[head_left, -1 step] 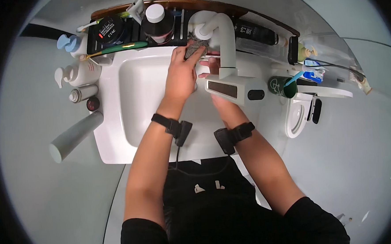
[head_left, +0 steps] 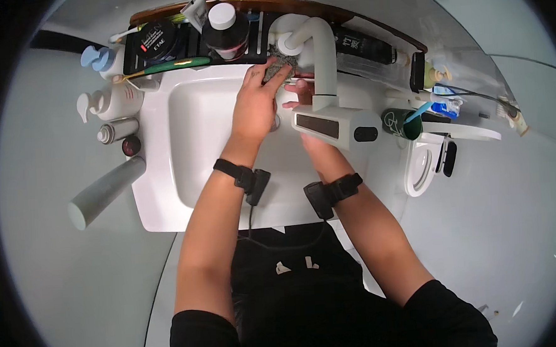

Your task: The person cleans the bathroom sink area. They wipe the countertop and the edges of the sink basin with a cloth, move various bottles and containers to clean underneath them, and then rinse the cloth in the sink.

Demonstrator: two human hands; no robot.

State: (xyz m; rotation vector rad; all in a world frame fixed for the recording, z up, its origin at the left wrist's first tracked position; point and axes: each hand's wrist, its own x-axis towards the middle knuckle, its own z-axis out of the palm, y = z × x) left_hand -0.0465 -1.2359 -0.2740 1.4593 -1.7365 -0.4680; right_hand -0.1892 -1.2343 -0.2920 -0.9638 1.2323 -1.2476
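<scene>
Two bare hands reach over a white sink (head_left: 157,208), seen from above, and come close together at its back edge. The left hand (head_left: 253,104) is open, its fingers extended and slightly spread, with the tips touching a mottled grey cloth (head_left: 280,68). That cloth lies at the sink's back edge, right of its middle, just beside the base of a pale faucet (head_left: 326,70). The right hand (head_left: 303,97) is near the cloth, partly hidden by the faucet; a few fingers show, but whether they grip anything cannot be told. Both wrists wear black straps (head_left: 227,168) (a thin dark cable hangs between them). Behind the back edge, a black tray (head_left: 258,52) holds a dark bottle (head_left: 226,40) with a white cap and a round black container (head_left: 158,43). Along the sink's left edge are a white pump bottle (head_left: 122,101), a silver can (head_left: 120,130) and a long grey cylinder (head_left: 106,194). Toward the right edge, past the faucet, is a dark green cup (head_left: 393,123).
</scene>
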